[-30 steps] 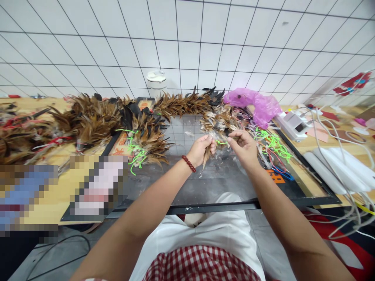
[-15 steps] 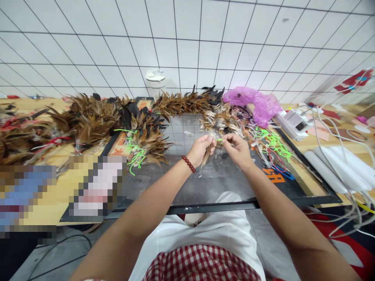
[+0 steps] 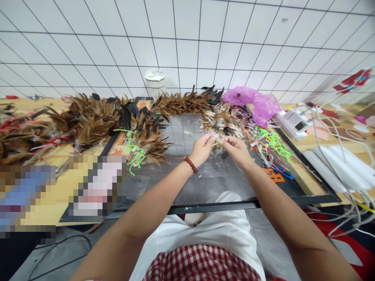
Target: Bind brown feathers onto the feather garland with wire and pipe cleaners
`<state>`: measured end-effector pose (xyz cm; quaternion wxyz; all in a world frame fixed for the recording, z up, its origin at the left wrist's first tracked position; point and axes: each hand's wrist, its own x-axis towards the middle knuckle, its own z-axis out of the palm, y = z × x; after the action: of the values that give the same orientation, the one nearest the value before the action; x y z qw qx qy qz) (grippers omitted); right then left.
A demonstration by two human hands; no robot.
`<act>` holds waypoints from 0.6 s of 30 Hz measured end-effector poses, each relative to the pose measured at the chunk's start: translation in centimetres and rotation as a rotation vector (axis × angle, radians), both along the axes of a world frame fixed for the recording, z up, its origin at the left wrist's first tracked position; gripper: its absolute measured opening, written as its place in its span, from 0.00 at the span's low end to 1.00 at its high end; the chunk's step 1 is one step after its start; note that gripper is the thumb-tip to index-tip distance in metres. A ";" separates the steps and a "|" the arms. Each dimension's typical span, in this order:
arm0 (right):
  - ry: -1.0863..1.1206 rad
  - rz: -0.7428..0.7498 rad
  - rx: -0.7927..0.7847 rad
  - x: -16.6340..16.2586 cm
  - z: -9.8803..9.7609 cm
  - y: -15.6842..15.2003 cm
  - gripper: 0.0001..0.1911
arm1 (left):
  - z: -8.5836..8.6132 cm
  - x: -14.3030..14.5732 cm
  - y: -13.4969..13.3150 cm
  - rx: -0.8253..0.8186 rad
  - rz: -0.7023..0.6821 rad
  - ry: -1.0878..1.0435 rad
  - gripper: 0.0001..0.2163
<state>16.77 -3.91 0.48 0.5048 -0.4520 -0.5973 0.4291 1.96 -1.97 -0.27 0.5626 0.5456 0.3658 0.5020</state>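
Over the dark board, both of my hands are closed in pinches close together. A short bright green string runs between their fingertips. My left hand, with a bead bracelet at the wrist, pinches the string's left side; whether feathers are also in its fingers I cannot make out. From the right, my right hand grips the other side of the string with thumb and forefinger. Just beyond the hands lies a pile of brown and whitish feathers. Bundled feathers with green strings lie to the left.
Feather garlands stretch along the back and far left. A purple plastic bag, loose green strings and blue-handled scissors lie at right. White cables hang over the right side. A white lidded container stands by the tiled wall.
The feathers that hung below my left hand no longer show. My left hand has turned slightly, and my right hand has come closer to it, with the green string now bent between them.
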 end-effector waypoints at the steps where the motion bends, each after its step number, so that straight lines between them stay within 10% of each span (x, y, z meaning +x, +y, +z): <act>1: 0.032 -0.009 -0.010 0.0 0.0 0.0 0.18 | -0.2 0.0 0.1 0.013 -0.007 0.018 0.09; 18: 0.139 -0.080 0.022 0.3 -0.1 0.4 0.15 | 1.0 -0.3 -0.4 -0.183 -0.024 -0.113 0.09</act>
<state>17.07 -3.50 0.37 0.5667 -0.4391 -0.5470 0.4323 1.69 -2.32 0.76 0.6356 0.4672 0.3714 0.4897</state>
